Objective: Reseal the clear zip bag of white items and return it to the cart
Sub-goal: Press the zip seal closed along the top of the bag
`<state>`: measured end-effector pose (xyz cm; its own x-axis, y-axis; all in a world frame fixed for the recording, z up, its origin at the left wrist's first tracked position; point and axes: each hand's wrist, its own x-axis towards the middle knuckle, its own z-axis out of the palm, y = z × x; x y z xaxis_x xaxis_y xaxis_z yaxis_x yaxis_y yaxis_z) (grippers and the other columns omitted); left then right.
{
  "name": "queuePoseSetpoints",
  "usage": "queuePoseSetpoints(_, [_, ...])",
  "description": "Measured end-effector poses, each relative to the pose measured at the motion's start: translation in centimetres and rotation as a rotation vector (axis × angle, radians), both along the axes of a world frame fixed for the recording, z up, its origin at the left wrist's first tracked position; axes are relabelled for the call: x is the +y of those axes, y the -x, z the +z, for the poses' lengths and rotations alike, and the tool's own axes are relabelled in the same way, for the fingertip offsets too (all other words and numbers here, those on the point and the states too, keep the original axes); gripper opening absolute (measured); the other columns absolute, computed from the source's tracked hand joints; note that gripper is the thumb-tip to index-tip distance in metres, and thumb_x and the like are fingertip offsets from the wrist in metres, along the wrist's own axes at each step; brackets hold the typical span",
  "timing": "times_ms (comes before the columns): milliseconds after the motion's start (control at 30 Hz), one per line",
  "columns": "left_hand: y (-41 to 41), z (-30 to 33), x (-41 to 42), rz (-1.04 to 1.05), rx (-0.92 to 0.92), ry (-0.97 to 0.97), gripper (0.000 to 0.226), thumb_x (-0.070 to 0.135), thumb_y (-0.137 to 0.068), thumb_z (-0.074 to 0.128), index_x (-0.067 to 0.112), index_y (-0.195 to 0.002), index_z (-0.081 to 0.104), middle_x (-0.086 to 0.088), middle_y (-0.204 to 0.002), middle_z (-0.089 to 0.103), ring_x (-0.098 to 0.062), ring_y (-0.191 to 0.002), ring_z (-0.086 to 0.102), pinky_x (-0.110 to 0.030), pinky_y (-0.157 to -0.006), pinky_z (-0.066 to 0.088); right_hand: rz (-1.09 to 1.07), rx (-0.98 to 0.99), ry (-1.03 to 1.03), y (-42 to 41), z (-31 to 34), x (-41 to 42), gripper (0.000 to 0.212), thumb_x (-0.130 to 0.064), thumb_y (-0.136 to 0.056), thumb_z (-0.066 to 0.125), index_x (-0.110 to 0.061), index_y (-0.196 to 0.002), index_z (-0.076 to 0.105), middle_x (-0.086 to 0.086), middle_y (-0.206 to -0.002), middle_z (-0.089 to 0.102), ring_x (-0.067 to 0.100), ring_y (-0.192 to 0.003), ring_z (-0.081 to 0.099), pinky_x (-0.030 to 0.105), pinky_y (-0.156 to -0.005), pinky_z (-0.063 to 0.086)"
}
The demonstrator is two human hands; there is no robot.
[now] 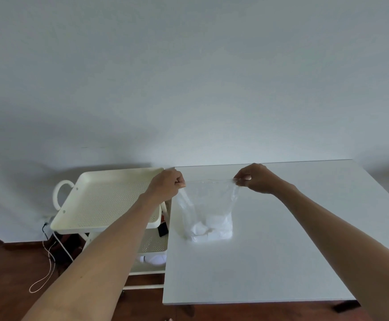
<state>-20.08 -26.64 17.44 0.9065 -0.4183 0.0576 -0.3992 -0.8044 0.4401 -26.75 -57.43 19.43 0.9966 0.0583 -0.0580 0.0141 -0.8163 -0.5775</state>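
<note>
A clear zip bag [208, 205] stands upright on the white table [269, 262], with white items [208, 229] heaped at its bottom. My left hand [168, 185] pinches the bag's top left corner. My right hand [257, 179] pinches the top right corner. The top edge is stretched taut between both hands. Whether the zip strip is closed cannot be seen. The cream cart [106, 200] stands just left of the table, its perforated top tray bare.
The cart has a looped handle [60, 193] on its left side and lower shelves [153, 245] holding white and dark objects. A cable and a white cord [47, 262] lie on the wooden floor at the left. A wall rises behind.
</note>
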Motion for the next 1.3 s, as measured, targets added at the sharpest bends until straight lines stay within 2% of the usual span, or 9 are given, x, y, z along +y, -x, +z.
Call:
queuePoseSetpoints(233, [0.0, -0.1, 0.3, -0.029, 0.019, 0.001, 0.009, 0.016, -0.094, 0.067, 0.017, -0.091, 0.076, 0.008, -0.089, 0.071, -0.014, -0.086, 0.066, -0.031, -0.079, 0.052, -0.018, -0.015, 0.013, -0.2, -0.1, -0.7, 0.015, -0.029, -0.093, 0.074, -0.018, -0.099, 0.081, -0.008, -0.092, 0.079, 0.012, -0.097, 0.070, 0.042, -0.111, 0.041])
queuePoseSetpoints(367, [-0.2, 0.1, 0.2, -0.009, -0.047, -0.057, 0.016, 0.007, -0.092, 0.064, 0.015, -0.086, 0.077, 0.008, -0.083, 0.074, -0.014, -0.075, 0.067, -0.023, -0.066, 0.049, -0.012, -0.012, 0.015, -0.5, -0.5, -0.7, 0.013, -0.032, -0.092, 0.074, -0.022, -0.096, 0.081, -0.017, -0.084, 0.074, 0.009, -0.095, 0.070, 0.040, -0.109, 0.041])
queuePoseSetpoints(500, [-0.2, 0.2, 0.0, 0.006, -0.018, -0.083, 0.016, 0.006, -0.092, 0.062, 0.014, -0.089, 0.076, 0.005, -0.087, 0.076, -0.019, -0.080, 0.071, -0.034, -0.075, 0.057, -0.004, -0.012, 0.072, -0.9, -0.6, -0.9, 0.004, -0.031, -0.091, 0.073, -0.032, -0.090, 0.077, -0.019, -0.081, 0.074, 0.009, -0.097, 0.067, 0.037, -0.111, 0.029])
queuePoseSetpoints(600, [-0.1, 0.2, 0.3, -0.015, -0.014, -0.019, 0.010, 0.018, -0.094, 0.068, 0.016, -0.092, 0.077, 0.009, -0.081, 0.071, -0.012, -0.078, 0.066, -0.024, -0.069, 0.048, -0.035, 0.008, 0.080, -1.0, -0.9, -1.3, 0.007, -0.030, -0.091, 0.072, -0.037, -0.088, 0.073, -0.016, -0.081, 0.074, 0.011, -0.098, 0.065, 0.035, -0.106, 0.026])
queuePoseSetpoints(667, [-0.2, 0.3, 0.6, -0.033, 0.015, 0.018, 0.012, 0.013, -0.095, 0.065, 0.014, -0.091, 0.077, 0.011, -0.081, 0.068, -0.011, -0.080, 0.066, -0.021, -0.068, 0.044, -0.064, 0.022, 0.081, -0.9, -1.2, -1.4, 0.006, -0.033, -0.092, 0.070, -0.036, -0.088, 0.073, -0.015, -0.082, 0.074, 0.013, -0.099, 0.063, 0.034, -0.095, 0.024])
queuePoseSetpoints(900, [0.0, -0.2, 0.7, 0.005, 0.020, 0.068, 0.015, 0.011, -0.097, 0.063, 0.009, -0.087, 0.073, 0.011, -0.082, 0.065, -0.013, -0.080, 0.064, -0.036, -0.082, 0.056, -0.092, 0.009, 0.077, -1.1, -0.9, -0.5, 0.012, -0.031, -0.092, 0.066, -0.039, -0.086, 0.073, -0.017, -0.080, 0.072, 0.012, -0.100, 0.061, 0.030, -0.088, 0.016])
queuePoseSetpoints(1033, [0.3, -1.0, 1.2, 0.034, 0.052, 0.192, 0.009, 0.016, -0.099, 0.061, 0.015, -0.101, 0.070, 0.004, -0.098, 0.069, -0.016, -0.096, 0.067, -0.034, -0.085, 0.054, -0.173, -0.008, 0.014, -1.0, -2.0, -0.2, 0.020, -0.021, -0.094, 0.059, -0.034, -0.100, 0.073, -0.011, -0.090, 0.073, 0.015, -0.103, 0.059, 0.031, -0.089, 0.018])
queuePoseSetpoints(1167, [0.9, -2.0, 1.0, 0.076, 0.138, 0.303, 0.034, 0.021, -0.099, 0.062, 0.024, -0.133, 0.057, -0.004, -0.114, 0.064, -0.016, -0.105, 0.064, -0.031, -0.089, 0.052, -0.275, -0.051, -0.086, -0.8, -3.8, 0.6, 0.025, -0.024, -0.098, 0.059, -0.028, -0.121, 0.067, -0.007, -0.103, 0.069, 0.015, -0.105, 0.065, 0.031, -0.093, 0.021])
queuePoseSetpoints(1300, [0.9, -3.4, 0.0, 0.125, 0.171, 0.340, 0.056, 0.028, -0.100, 0.059, 0.042, -0.149, 0.037, -0.001, -0.117, 0.062, -0.021, -0.099, 0.063, -0.041, -0.096, 0.053, -0.269, -0.105, -0.190, -1.0, -5.2, 1.7, 0.053, -0.031, -0.098, 0.064, -0.029, -0.147, 0.045, -0.007, -0.110, 0.062, 0.018, -0.098, 0.066, 0.044, -0.110, 0.035])
